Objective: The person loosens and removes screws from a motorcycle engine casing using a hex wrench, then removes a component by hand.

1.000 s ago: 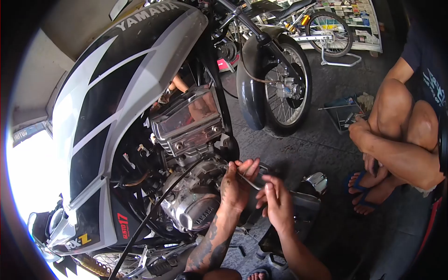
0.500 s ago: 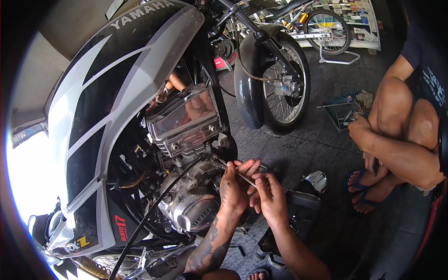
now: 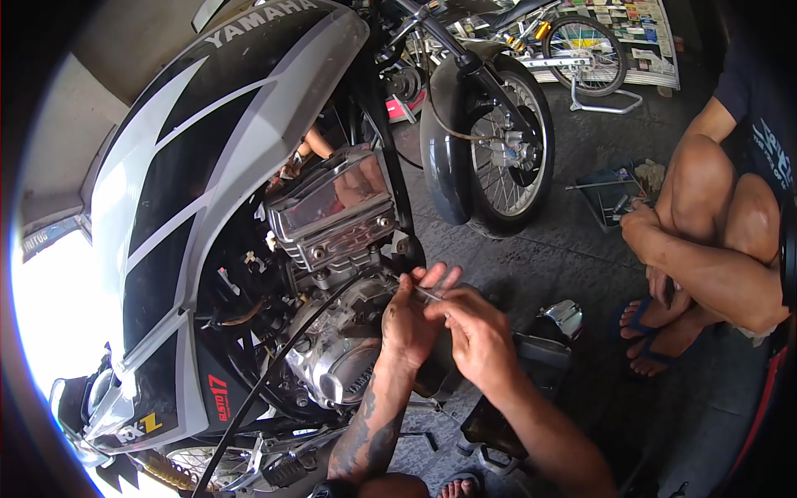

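My left hand (image 3: 408, 325) is beside the engine, thumb and fingers around a thin metal rod (image 3: 429, 294). Pinched on the same rod is my right hand (image 3: 477, 332), its fingertips touching or nearly touching those of the left. Behind my hands is the motorcycle engine, with a round silver cover (image 3: 349, 373) marked YAMAHA and a finned cylinder (image 3: 336, 216) above it. The rod's far end is hidden near the engine. A black cable (image 3: 274, 371) runs diagonally across the engine's front.
Another person (image 3: 714, 216) squats at the right, a hand by an open tool tray (image 3: 602, 199). The front wheel (image 3: 510, 158) stands ahead. A dark box (image 3: 540, 365) with a chrome part (image 3: 564, 319) lies right of my hands. A second motorcycle wheel (image 3: 584, 55) is farther back.
My right hand has moved left and up along the rod, closer to my left hand, and its fingers have closed on it. The camera view has shifted slightly.
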The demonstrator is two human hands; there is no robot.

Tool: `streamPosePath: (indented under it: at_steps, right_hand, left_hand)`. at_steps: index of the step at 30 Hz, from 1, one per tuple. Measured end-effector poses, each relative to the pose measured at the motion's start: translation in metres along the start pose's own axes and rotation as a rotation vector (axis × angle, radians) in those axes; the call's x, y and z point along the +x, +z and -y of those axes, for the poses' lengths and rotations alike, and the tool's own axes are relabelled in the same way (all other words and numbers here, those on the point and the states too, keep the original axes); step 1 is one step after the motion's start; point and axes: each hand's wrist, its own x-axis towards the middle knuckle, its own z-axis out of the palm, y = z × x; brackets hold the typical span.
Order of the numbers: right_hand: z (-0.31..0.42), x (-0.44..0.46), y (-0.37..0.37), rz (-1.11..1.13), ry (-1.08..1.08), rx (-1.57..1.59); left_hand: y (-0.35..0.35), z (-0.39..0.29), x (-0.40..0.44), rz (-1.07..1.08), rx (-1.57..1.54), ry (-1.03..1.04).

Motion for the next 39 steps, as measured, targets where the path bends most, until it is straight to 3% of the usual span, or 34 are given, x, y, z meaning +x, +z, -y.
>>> streamPosePath:
  at_steps: [2,6,7,8,10,11,14,15,18,24,26,28,30,32,34,37,39]
  right_hand:
    - [-0.011,0.0,0.0,0.063,-0.205,-0.071]
    - [-0.017,-0.007,0.01,-0.034,-0.219,-0.009]
    - [-0.007,-0.017,0.01,-0.009,0.083,0.293]
    - [0.001,-0.019,0.008,-0.008,0.081,0.294]
    - [0.009,-0.021,0.006,-0.109,0.565,0.718]
    - [0.003,-0.023,0.005,-0.022,0.631,0.708]
    - [0.007,-0.018,0.001,0.135,0.661,0.668]
    - [0.002,-0.02,0.007,0.152,0.558,0.643]
    - [-0.002,-0.017,0.004,0.231,0.528,0.597]
    - [0.002,-0.013,0.0,0.271,0.599,0.547]
    - [-0.003,-0.013,-0.004,0.363,0.427,0.406]
    - [-0.002,0.002,-0.017,0.416,0.187,0.032]
    - [-0.018,0.019,-0.021,0.294,-0.242,-0.283]
    - [-0.016,0.038,-0.032,0.328,-0.317,-0.391]
    - [-0.023,0.042,-0.023,0.013,-0.262,-0.257]
    - [0.003,0.011,-0.011,-0.284,0.573,0.574]
    - [-0.006,-0.01,0.001,-0.2,0.665,0.695]
  left_hand:
    - [0.009,0.004,-0.008,0.021,0.101,-0.04]
    - [0.005,0.006,-0.008,0.001,0.13,0.0]
    - [0.006,0.004,-0.007,0.005,0.133,0.018]
    - [0.004,0.002,-0.005,0.006,0.133,0.02]
    - [-0.002,0.0,-0.002,0.034,-0.027,0.0]
    - [-0.004,-0.001,-0.001,0.013,0.076,0.015]
    - [-0.016,0.005,0.002,0.12,0.05,0.034]
    - [-0.012,0.004,0.0,0.122,0.026,0.037]
    - [-0.012,0.003,-0.001,0.083,0.059,0.025]
    - [-0.01,0.004,0.001,0.079,0.064,0.044]
    - [-0.01,0.003,-0.001,0.064,0.059,0.043]
    - [-0.004,-0.001,-0.002,0.065,0.058,0.031]
    - [-0.002,-0.004,-0.003,0.055,0.054,0.014]
    - [-0.001,-0.003,-0.005,-0.071,0.121,0.002]
    - [0.006,-0.003,-0.002,-0.064,0.117,0.006]
    - [-0.004,-0.009,0.005,-0.007,0.021,0.084]
    - [-0.005,-0.004,0.0,-0.004,0.051,0.072]
